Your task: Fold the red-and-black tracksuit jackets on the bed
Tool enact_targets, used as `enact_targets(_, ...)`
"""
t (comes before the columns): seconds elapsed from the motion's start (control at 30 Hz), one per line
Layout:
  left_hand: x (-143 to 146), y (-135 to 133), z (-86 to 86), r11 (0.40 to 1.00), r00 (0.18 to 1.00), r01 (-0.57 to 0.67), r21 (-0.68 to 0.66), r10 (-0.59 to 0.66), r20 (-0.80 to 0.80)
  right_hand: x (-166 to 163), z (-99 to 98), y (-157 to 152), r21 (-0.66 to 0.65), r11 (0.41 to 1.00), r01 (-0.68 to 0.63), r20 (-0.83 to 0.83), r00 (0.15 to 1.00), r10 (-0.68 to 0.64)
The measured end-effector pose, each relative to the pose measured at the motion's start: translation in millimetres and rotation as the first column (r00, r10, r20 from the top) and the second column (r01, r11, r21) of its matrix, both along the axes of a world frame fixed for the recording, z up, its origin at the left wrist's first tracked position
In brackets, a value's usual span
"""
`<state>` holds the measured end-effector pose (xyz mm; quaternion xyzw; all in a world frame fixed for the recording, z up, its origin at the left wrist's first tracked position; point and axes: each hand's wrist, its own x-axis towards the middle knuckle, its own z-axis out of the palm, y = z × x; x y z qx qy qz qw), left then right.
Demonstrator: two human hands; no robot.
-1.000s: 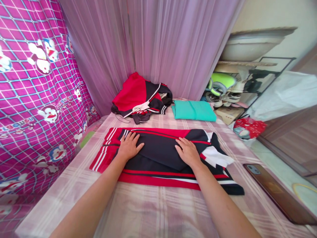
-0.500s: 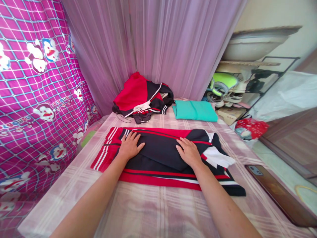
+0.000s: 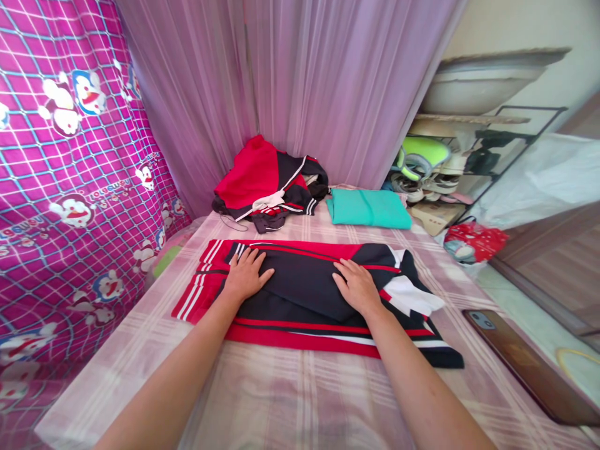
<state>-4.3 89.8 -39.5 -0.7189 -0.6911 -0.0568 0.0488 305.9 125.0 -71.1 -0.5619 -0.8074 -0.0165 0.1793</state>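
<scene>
Both hands spread flat on a folded garment (image 3: 300, 281), left hand (image 3: 245, 275) toward ten o'clock of it, right hand (image 3: 357, 286) toward two
Forearms run off the bottom edge, the right one covering part of the garment's near border; its underlayers are hidden, and how the white piece (image 3: 410, 297) at its three o'clock end attaches is hard to make out. It lies on the checked cloth (image 3: 281, 400), just toward six o'clock from the view's middle, long axis from nine to three, its white-striped red band at nine. Black panels with red and white piping sit over red fabric, roughly flat, layers uneven at three. From it, a crumpled red-and-black pile (image 3: 253, 175) lies at eleven o'clock, a folded teal cloth (image 3: 369, 208) at one, a phone (image 3: 529, 365) between three and four
</scene>
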Motion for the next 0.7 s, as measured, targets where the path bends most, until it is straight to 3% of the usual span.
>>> enact_targets(0.7, -0.9, 0.4, -1.7, 1.0, 1.0, 0.0, 0.005, 0.0, 0.005, -0.8, 2.1, -1.0, -0.007, 1.0, -0.002, 0.004, 1.0, 0.002)
